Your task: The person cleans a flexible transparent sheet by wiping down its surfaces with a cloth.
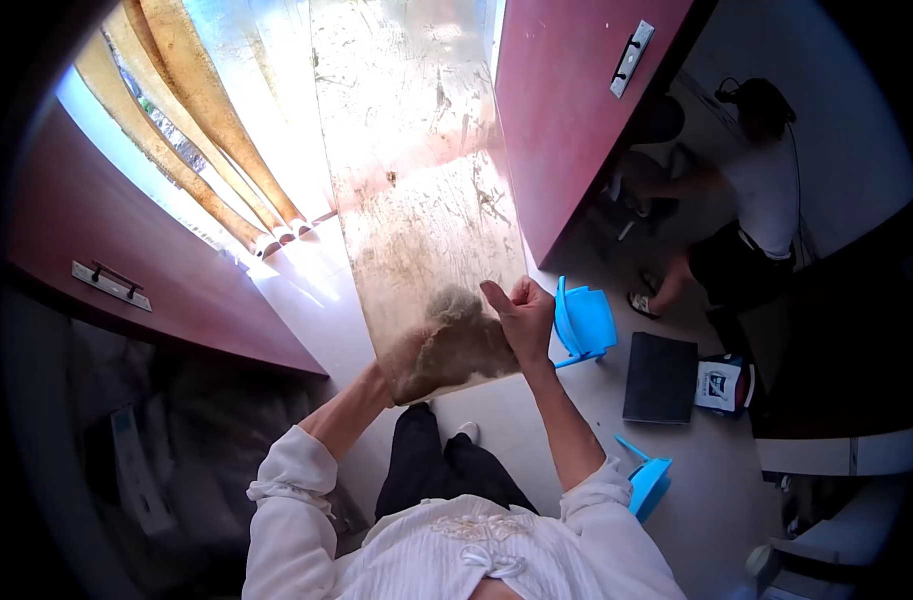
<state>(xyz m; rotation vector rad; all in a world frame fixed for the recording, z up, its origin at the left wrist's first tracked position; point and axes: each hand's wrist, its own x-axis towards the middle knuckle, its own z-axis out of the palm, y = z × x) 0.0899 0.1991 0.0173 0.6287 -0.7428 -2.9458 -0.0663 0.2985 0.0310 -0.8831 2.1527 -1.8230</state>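
White cloth shirt (397, 550): nearest the camera, sleeves rolled, above black trousers (417, 460).
Right hand (526, 318): at the near right side of the bench, fingers curled in, thumb pointing left; whether anything is gripped cannot be told.
Left hand (404, 345): at the near left corner, veiled by fibre; open or gripping, I cannot tell.
Thin brown fluffy fibre (462, 358): between the hands at the bench's near end, with a paler grey tuft (455, 304) along its far side.
Long worn wooden bench (427, 230): scratched and stained, running away toward bright light.
Dark pink doors: one on the left (207, 290), one on the right (577, 110), both with handles.
Blue plastic chairs: one right of the right hand (587, 320), one nearer (652, 487).
Flat black case (661, 378): on the floor, beside a printed white package (719, 385).
Co-worker in white top (765, 205): far right, in shadow.
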